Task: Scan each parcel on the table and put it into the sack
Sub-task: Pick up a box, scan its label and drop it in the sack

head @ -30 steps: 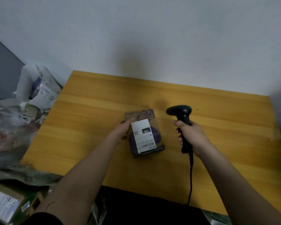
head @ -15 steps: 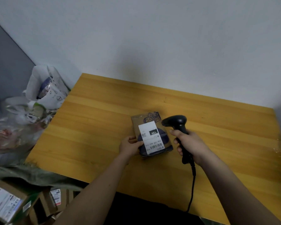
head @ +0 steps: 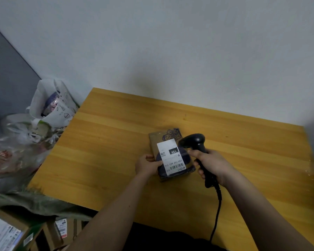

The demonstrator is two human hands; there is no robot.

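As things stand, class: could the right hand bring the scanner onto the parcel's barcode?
Probably yes. The right hand grips the scanner beside the parcel; its label faces up, uncovered by the left hand.

One parcel, one scanner, two hands over one table.

One brown cardboard parcel with a white label [head: 168,151], one black corded handheld scanner [head: 198,151], one yellow wooden table [head: 107,151], two bare hands [head: 146,164] [head: 211,164], two brown labelled cardboard boxes [head: 6,230] [head: 63,230] lower left, and one white printed plastic bag [head: 49,102].
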